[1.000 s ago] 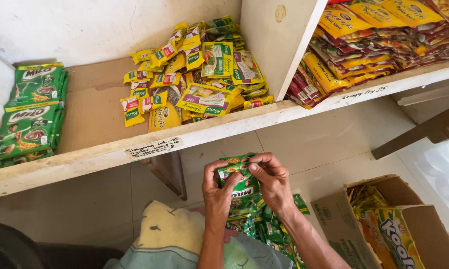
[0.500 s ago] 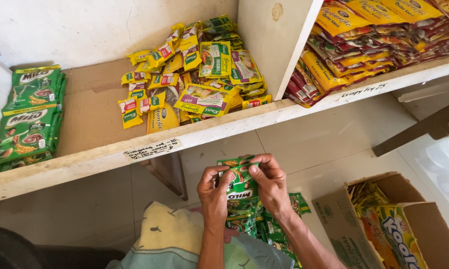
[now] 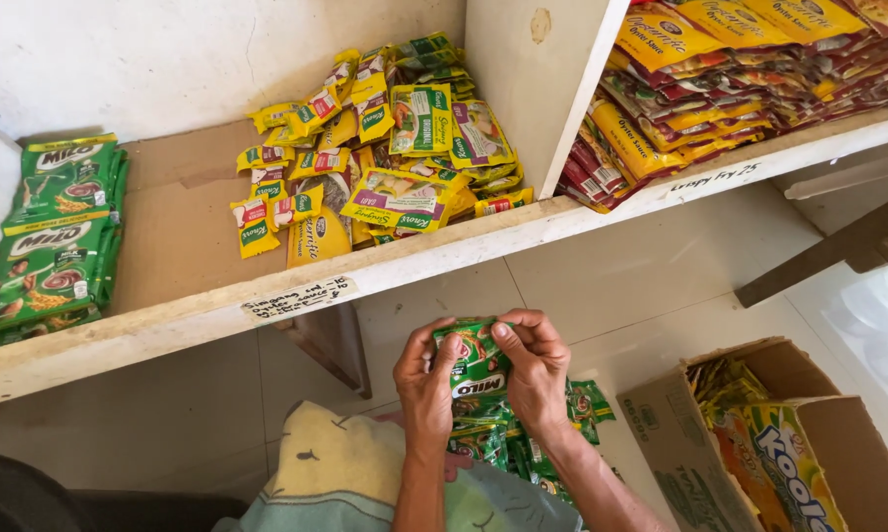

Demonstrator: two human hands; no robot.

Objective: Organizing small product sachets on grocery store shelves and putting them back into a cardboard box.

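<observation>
Gripping a green sachet strip [image 3: 476, 369], left hand [image 3: 426, 389] and right hand [image 3: 538, 369] have lowered slightly, thumbs now pinching its top edge below the shelf [image 3: 168, 335].

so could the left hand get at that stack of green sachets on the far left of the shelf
Probably yes. The stack of green sachets lies uncovered at the shelf's open front edge. But the left hand is busy pinching a strip of green sachets with the right hand.
</observation>
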